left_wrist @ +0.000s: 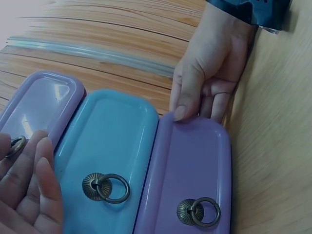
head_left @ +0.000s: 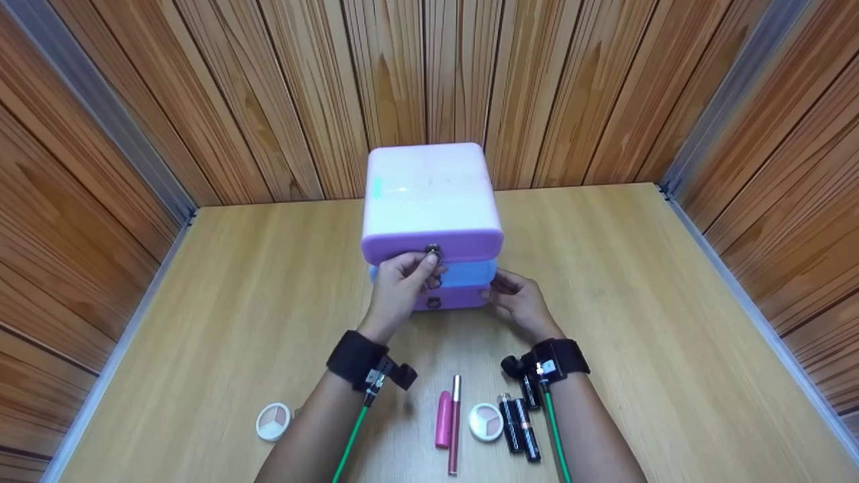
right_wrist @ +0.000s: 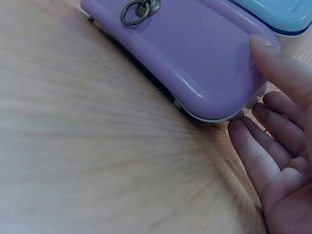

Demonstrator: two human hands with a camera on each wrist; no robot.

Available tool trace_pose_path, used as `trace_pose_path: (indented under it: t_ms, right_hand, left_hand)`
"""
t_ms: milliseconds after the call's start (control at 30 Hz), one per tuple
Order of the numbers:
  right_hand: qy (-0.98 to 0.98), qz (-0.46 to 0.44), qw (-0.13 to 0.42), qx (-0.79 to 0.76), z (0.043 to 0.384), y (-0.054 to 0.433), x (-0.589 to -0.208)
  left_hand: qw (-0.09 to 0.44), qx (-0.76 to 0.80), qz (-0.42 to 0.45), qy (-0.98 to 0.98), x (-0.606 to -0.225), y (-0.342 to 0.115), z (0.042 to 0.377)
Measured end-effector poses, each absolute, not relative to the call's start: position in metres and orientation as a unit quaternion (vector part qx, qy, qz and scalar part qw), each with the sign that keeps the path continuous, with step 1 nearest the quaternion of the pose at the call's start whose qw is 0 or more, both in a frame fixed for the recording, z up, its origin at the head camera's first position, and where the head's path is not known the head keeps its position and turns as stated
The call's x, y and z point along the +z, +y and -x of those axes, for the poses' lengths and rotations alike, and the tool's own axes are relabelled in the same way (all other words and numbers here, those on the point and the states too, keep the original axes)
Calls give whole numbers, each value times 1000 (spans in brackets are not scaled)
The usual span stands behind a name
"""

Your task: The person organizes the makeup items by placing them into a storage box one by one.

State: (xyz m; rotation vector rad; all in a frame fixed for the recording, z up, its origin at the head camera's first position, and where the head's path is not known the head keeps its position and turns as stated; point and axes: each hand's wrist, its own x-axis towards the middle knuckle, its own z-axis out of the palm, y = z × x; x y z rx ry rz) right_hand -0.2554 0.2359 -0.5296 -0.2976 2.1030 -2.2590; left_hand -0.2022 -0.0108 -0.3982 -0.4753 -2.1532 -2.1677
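Observation:
A small drawer box [head_left: 429, 191] with a pale pink top stands near the back wall. Its front has a purple top drawer [left_wrist: 41, 105], a blue middle drawer [left_wrist: 109, 141] and a purple bottom drawer [right_wrist: 190, 53], each with a bronze ring pull. My left hand [head_left: 400, 288] pinches the top drawer's ring pull [left_wrist: 17, 146] between thumb and finger. At the bottom right corner, my right hand [head_left: 520, 305] holds the box, its thumb on the bottom drawer's front and its other fingers along the side. All three drawers appear closed.
Before the box lie a pink tube [head_left: 443, 419], a slim dark-pink stick [head_left: 454, 429], a round three-pan compact [head_left: 486, 422] and several black lipstick tubes [head_left: 510, 422]. Another compact [head_left: 273, 421] lies left of my left forearm. Wooden panels [head_left: 396, 87] enclose the table [head_left: 255, 288].

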Motion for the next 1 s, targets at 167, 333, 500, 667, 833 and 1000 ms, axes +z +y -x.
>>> trace_pose_path:
  t_ms: [167, 333, 500, 667, 833, 1000]
  right_hand:
    - [680, 92, 24, -727, 255, 235, -530]
    - [691, 83, 27, -718, 255, 235, -529]
    - [701, 84, 24, -708, 256, 237, -529]
    - [696, 87, 27, -712, 257, 237, -530]
    - [679, 82, 29, -729, 256, 238, -530]
    - [687, 82, 29, -721, 255, 237, -529]
  left_hand:
    - [27, -699, 151, -698, -389, -12, 198]
    - [28, -701, 153, -696, -391, -12, 196]
    - [24, -703, 150, -695, -401, -15, 191]
    - [20, -703, 132, -699, -437, -22, 194]
    - [4, -707, 102, -700, -464, -25, 197]
    - [-3, -698, 88, -710, -474, -24, 198]
